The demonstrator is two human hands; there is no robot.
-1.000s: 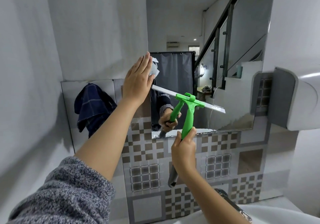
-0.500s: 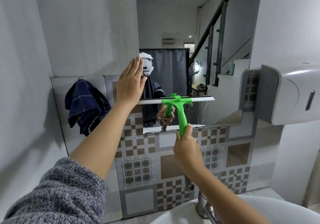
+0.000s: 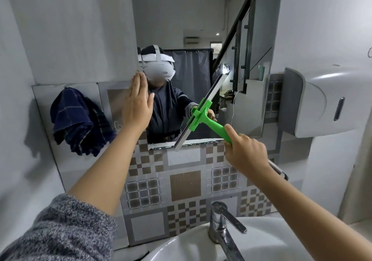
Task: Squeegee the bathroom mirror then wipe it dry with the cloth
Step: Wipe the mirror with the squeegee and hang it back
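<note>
- Palm of the left hand (image 3: pixel 136 107) turned away toward the mirror (image 3: pixel 201 29); contact with the glass not decidable.
- Right hand (image 3: pixel 246 152) wrapped round the lower end of the green squeegee (image 3: pixel 203 117); handle tip hidden inside the fist, fingers mostly out of sight behind the knuckles.
- Mirror top cut off by the upper frame edge; left margin masked by the left hand.
- Basin (image 3: pixel 181 248) cropped by the bottom edge; tap (image 3: pixel 221 226) spout running out of frame.
- Dispenser (image 3: pixel 322 103) clipped at the right edge.
- Dark cloth (image 3: pixel 78 119) bunched; hook beneath it concealed.
- Left sleeve (image 3: pixel 60 232) cut at the bottom-left corner.
</note>
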